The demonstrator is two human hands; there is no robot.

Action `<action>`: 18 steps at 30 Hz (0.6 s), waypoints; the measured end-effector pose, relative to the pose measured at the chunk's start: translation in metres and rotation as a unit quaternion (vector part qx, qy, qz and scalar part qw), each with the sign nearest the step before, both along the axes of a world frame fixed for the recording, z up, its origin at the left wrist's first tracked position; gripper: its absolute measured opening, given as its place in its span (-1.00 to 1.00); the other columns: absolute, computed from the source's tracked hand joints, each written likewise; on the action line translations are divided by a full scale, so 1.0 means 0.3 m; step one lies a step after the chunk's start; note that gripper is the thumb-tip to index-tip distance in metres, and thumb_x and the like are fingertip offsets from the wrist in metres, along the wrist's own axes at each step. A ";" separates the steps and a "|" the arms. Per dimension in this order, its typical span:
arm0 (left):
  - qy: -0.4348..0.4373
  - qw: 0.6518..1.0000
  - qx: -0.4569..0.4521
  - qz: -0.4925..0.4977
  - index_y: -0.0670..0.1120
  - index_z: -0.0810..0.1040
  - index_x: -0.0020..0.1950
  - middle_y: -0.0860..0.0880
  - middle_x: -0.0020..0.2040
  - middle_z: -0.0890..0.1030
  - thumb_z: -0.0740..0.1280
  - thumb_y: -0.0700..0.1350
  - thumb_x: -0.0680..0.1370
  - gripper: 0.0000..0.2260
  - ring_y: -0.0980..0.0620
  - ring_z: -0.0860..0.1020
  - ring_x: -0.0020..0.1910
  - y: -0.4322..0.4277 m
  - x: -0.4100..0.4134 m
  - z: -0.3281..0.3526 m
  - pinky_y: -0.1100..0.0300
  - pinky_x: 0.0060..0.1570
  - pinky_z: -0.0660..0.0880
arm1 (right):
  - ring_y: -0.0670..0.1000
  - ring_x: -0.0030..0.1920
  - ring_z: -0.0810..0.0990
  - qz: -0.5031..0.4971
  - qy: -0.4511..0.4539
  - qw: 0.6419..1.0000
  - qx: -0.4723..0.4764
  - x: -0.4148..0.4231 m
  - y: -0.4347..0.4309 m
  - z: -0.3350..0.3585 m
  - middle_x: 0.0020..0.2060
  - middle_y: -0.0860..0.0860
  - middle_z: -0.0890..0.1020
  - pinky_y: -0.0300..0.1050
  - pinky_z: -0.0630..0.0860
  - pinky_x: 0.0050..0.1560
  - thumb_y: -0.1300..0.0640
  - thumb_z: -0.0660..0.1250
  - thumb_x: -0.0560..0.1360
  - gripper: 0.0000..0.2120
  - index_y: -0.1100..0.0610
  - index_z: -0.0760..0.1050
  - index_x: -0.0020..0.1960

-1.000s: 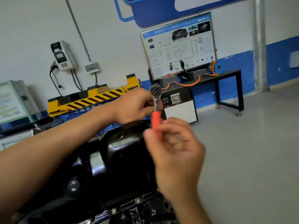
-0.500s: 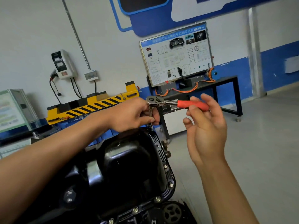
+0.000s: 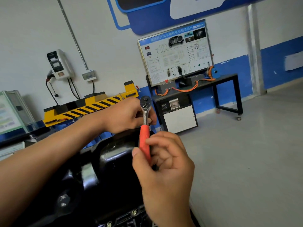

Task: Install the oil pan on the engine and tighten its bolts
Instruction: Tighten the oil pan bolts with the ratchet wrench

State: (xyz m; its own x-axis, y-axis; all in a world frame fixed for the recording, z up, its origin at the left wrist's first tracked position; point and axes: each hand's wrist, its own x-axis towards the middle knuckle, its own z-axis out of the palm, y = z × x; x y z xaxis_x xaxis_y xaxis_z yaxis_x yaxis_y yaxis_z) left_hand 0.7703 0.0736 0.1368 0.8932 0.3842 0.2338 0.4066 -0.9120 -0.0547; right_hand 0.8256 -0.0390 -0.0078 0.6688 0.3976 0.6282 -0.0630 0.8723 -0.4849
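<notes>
Evidently the bolt-tightening step was in hand. The right grip [image 3: 165, 164] was closed, thumb and curled fingers pinching the handle of the red-handled chrome ratchet wrench [image 3: 145, 118], whose head stood up just beyond it. The left grip [image 3: 126, 115], farther out, was curled at the wrench's head end. Whether its fingers pinched a socket or extension there was hidden. The glossy black pressed-metal oil pan [image 3: 111, 161] sat directly below both grips, apparently already seated, with small silvery flange bolts [image 3: 134, 211] showing under the right grip's wrist. The bolt being worked was out of sight. The next move probably called for swinging the handle sideways while the left grip steadied the head squarely.
</notes>
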 end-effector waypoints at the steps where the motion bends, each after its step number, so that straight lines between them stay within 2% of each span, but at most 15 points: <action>1: 0.000 1.000 0.003 0.008 -0.14 0.67 -0.01 0.13 -0.23 0.64 0.40 -0.21 0.56 -0.94 0.18 0.60 -0.22 0.009 -0.002 -0.002 0.30 -0.14 0.50 | -0.07 -0.37 0.63 0.021 0.010 1.000 -0.006 0.020 -0.005 0.003 -0.11 -0.06 0.63 -0.32 0.49 -0.35 0.28 0.51 0.30 -0.78 0.00 0.61 -0.17; 2: 0.001 1.000 0.004 0.020 -0.20 0.66 -0.03 -0.04 -0.21 0.66 0.39 -0.19 0.57 -0.91 -0.01 0.62 -0.19 0.014 -0.002 -0.003 0.09 -0.08 0.55 | -0.09 -0.38 0.63 0.037 0.021 0.999 -0.013 0.044 -0.009 0.011 -0.17 -0.05 0.66 -0.34 0.50 -0.36 0.29 0.51 0.30 -0.78 0.01 0.62 -0.16; 3: 0.004 1.000 -0.001 0.031 -0.26 0.65 -0.05 -0.14 -0.19 0.66 0.38 -0.17 0.58 -0.86 -0.11 0.63 -0.16 0.015 -0.003 -0.002 -0.04 -0.06 0.54 | -0.11 -0.39 0.62 0.042 0.030 0.999 -0.017 0.072 -0.013 0.021 -0.24 -0.04 0.68 -0.35 0.49 -0.37 0.30 0.51 0.30 -0.79 0.02 0.64 -0.16; 4: 0.002 0.999 -0.014 0.038 -0.28 0.65 -0.05 -0.14 -0.18 0.67 0.37 -0.18 0.58 -0.84 -0.13 0.64 -0.15 0.017 -0.005 0.000 -0.09 -0.05 0.54 | -0.13 -0.40 0.60 0.036 0.043 0.998 -0.016 0.106 -0.011 0.035 -0.30 -0.04 0.68 -0.36 0.48 -0.38 0.31 0.51 0.32 -0.79 0.02 0.66 -0.16; 6: -0.009 0.998 -0.042 0.037 -0.22 0.67 -0.01 -0.04 -0.16 0.70 0.37 -0.23 0.58 -0.90 -0.01 0.66 -0.14 0.012 -0.007 0.000 -0.03 -0.03 0.57 | -0.14 -0.32 0.62 0.028 0.098 0.995 -0.007 0.196 0.010 0.070 -0.28 -0.04 0.70 -0.34 0.51 -0.30 0.37 0.49 0.37 -0.75 0.03 0.66 -0.12; 8: -0.003 0.998 -0.049 0.044 -0.17 0.69 0.03 -0.03 -0.12 0.71 0.37 -0.24 0.58 -0.89 0.04 0.67 -0.13 0.002 -0.001 -0.001 0.04 -0.01 0.58 | -0.10 -0.20 0.64 0.059 0.147 0.987 -0.012 0.291 0.048 0.104 -0.13 -0.01 0.71 -0.25 0.51 -0.19 0.39 0.44 0.43 -0.74 0.08 0.61 0.01; 11: 0.024 0.998 -0.040 0.037 -0.19 0.69 0.04 -0.03 -0.09 0.71 0.36 -0.24 0.59 -0.88 -0.08 0.66 -0.09 0.007 0.014 0.000 -0.04 0.00 0.55 | -0.09 -0.22 0.59 0.180 0.157 0.971 -0.005 0.365 0.107 0.130 0.02 0.02 0.69 -0.20 0.46 -0.22 0.35 0.35 0.52 -0.73 0.07 0.52 0.14; 14: 0.036 0.998 -0.041 0.040 -0.27 0.67 0.01 0.02 -0.06 0.71 0.36 -0.22 0.59 -0.86 -0.17 0.65 -0.07 0.019 0.015 0.006 -0.11 0.01 0.54 | -0.10 -0.21 0.58 0.214 0.144 0.966 0.025 0.366 0.145 0.130 0.10 -0.02 0.68 -0.23 0.45 -0.22 0.31 0.30 0.57 -0.70 0.04 0.49 0.23; 16: 0.041 0.998 -0.039 0.043 -0.25 0.68 0.00 0.01 -0.06 0.71 0.36 -0.20 0.59 -0.86 -0.05 0.66 -0.08 0.020 0.013 0.004 -0.01 0.02 0.56 | -0.08 -0.20 0.58 0.227 0.147 0.962 0.035 0.360 0.153 0.125 0.14 -0.01 0.67 -0.24 0.44 -0.24 0.29 0.28 0.58 -0.69 0.01 0.47 0.26; 18: 0.013 0.997 -0.071 0.033 -0.08 0.69 -0.10 0.03 -0.03 0.71 0.37 -0.23 0.58 -0.86 0.23 0.64 -0.12 0.010 0.006 -0.004 0.27 -0.05 0.54 | -0.07 -0.23 0.56 0.250 0.165 0.953 0.036 0.360 0.146 0.122 0.10 0.00 0.68 -0.26 0.42 -0.31 0.31 0.28 0.56 -0.74 -0.01 0.52 0.14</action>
State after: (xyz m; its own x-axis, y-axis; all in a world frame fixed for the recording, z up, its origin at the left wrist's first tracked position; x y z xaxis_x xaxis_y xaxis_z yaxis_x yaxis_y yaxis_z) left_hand 0.7721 0.0767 0.1355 0.8700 0.4697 0.1500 0.4659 -0.8827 0.0619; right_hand 0.9337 0.0048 0.0288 0.5725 0.6827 0.4541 -0.6185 0.7232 -0.3075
